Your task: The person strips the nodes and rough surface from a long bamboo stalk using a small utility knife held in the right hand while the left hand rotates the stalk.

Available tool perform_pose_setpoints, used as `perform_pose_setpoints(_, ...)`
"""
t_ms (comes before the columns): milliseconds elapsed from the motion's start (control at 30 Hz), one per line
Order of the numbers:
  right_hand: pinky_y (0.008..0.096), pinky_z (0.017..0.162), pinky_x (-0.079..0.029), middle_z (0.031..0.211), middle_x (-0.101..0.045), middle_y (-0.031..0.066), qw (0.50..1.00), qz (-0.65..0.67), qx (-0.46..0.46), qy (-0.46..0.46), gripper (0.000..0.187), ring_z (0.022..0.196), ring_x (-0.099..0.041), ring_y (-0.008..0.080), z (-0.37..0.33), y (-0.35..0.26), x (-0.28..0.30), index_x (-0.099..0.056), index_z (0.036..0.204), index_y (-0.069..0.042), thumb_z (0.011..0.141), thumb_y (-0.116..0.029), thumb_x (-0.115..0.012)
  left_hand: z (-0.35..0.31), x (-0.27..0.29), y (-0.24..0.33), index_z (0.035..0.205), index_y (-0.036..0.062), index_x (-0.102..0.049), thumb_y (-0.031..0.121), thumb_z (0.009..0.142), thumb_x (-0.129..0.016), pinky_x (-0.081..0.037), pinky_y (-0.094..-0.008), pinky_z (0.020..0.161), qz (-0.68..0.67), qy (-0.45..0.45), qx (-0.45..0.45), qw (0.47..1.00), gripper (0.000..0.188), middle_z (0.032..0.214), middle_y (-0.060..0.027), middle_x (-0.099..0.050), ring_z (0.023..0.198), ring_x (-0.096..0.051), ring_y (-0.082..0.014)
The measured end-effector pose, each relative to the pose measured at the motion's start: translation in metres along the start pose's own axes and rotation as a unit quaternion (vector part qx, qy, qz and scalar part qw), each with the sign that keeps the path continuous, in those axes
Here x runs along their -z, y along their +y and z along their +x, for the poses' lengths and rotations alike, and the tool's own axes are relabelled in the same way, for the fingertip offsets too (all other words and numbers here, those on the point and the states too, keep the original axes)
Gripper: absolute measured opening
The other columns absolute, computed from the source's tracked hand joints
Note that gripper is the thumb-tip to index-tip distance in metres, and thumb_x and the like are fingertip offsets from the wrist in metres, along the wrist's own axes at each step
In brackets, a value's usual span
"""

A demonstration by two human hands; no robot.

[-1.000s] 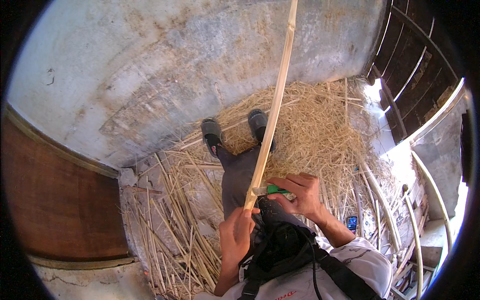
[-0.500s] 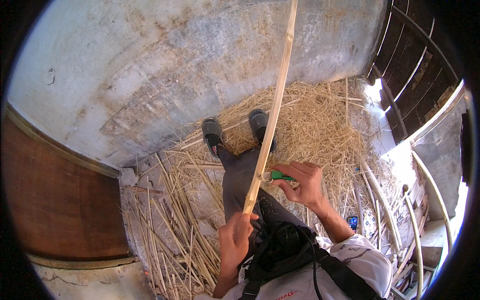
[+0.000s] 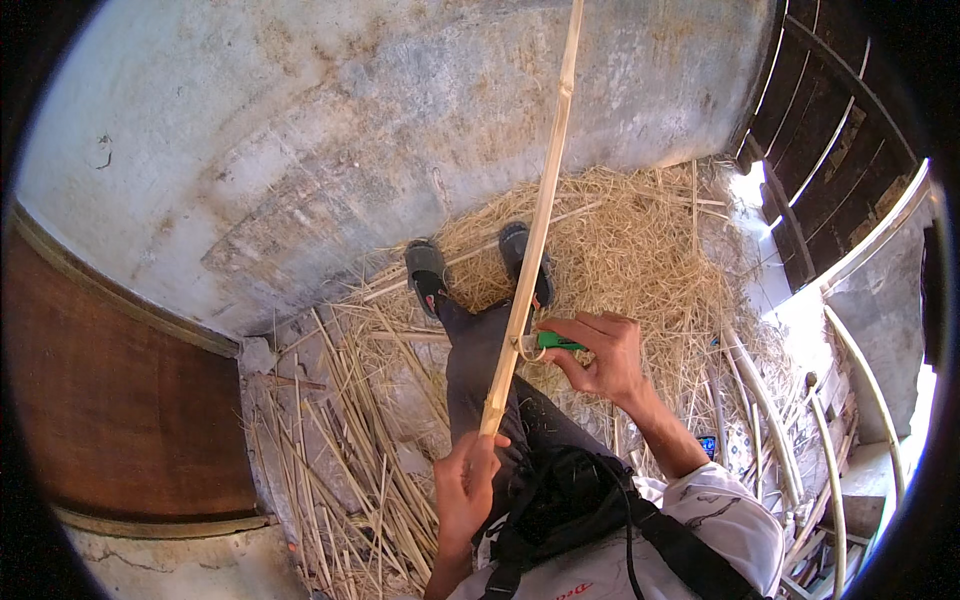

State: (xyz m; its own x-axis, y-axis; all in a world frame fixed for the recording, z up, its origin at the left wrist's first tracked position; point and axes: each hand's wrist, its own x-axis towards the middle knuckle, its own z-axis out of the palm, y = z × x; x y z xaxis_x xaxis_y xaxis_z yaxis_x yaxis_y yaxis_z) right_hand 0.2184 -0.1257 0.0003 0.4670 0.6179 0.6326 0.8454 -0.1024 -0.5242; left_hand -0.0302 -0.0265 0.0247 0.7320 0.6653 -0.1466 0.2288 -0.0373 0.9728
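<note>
Looking from nine o'clock across, I saw a brown wooden panel [image 3: 120, 400] at the left edge, with a grey concrete wall [image 3: 330, 150] curving from ten to one o'clock above it. Loose cane stalks [image 3: 350, 440] lay scattered on the floor at seven o'clock. My left hand [image 3: 468, 490] sat at six o'clock, fingers closed around the lower end of a long pale cane [image 3: 540, 210], which ran up from that hand toward twelve o'clock, leaning slightly right and crossing over the right of my two dark sandals [image 3: 428, 270]. Just right of centre, my right hand [image 3: 605, 355] was closed on a green-handled tool [image 3: 555, 341], whose tip met the cane above the left hand, where a thin curl of peel hung off the stalk. A heap of straw [image 3: 640, 250] spread behind it toward two o'clock. Dark wooden slats [image 3: 830, 130] stood at two o'clock, and pale curved rails [image 3: 860, 380] ran down at four o'clock.
</note>
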Motion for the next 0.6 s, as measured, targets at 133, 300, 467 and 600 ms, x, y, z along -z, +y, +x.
perform_pose_setpoints(133,0.0376,0.053,-0.051,0.075,-0.07,0.0023,1.0,0.0,0.004,0.006,0.032,0.058,-0.067,0.0242,0.003,0.002,-0.002,-0.082,0.109,-0.017,0.083,-0.036,-0.087,-0.002,0.001,0.001,0.106,-0.0024,-0.071,0.014,0.112,-0.055,-0.026,-0.0241,0.053,-0.02,0.001,0.02,1.0,0.024,0.066,0.0045,-0.045,0.059,-0.038,-0.0019)
perform_pose_setpoints(300,0.0368,0.058,-0.055,0.086,-0.077,0.0052,0.999,0.019,-0.032,0.007,0.031,0.065,-0.072,0.026,0.005,0.01,-0.004,-0.082,0.108,-0.016,0.082,-0.033,-0.088,-0.006,0.002,0.002,0.106,-0.0022,-0.071,0.015,0.112,-0.054,-0.026,-0.0239,0.053,0.013,0.008,0.017,1.0,0.025,0.066,0.0051,-0.046,0.059,-0.037,-0.0018)
perform_pose_setpoints(467,0.0359,0.064,-0.058,0.095,-0.08,0.0104,0.999,0.027,-0.03,0.011,0.031,0.074,-0.077,0.0272,0.01,0.022,-0.005,-0.082,0.108,-0.014,0.082,-0.03,-0.088,-0.013,0.005,0.002,0.104,-0.0016,-0.071,0.02,0.113,-0.053,-0.027,-0.0247,0.052,0.014,0.007,0.044,0.999,0.03,0.066,0.004,-0.048,0.057,-0.038,-0.0024)
perform_pose_setpoints(600,0.0349,0.069,-0.059,0.094,-0.08,0.0114,0.997,0.045,-0.055,0.003,0.028,0.08,-0.078,0.0277,0.015,0.029,-0.006,-0.082,0.108,-0.011,0.084,-0.025,-0.085,-0.018,0.007,0.001,0.102,-0.001,-0.071,0.027,0.114,-0.051,-0.029,-0.0256,0.051,0.035,0.0,0.046,0.998,0.036,0.067,0.0031,-0.05,0.054,-0.04,-0.0038)
